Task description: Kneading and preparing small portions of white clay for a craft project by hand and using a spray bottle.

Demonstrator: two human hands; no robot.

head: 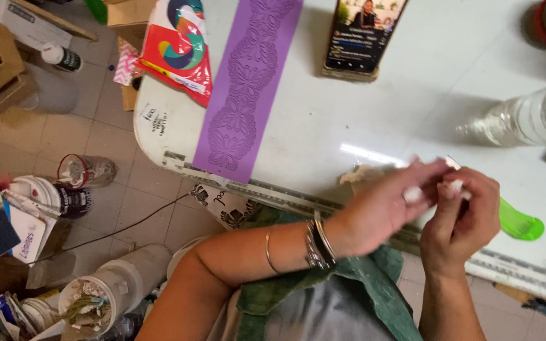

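two hands (437,202), clear bottle (526,120), jar of scraps (90,306)

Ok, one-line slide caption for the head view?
Both hands, left hand and right hand, pinch a small white piece above a white table beside a purple mat.

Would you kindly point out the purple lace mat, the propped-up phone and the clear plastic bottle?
purple lace mat (242,88), head view, middle of the embossed strip.
phone (363,35), head view, centre of the screen.
clear plastic bottle (532,120), head view, its body.
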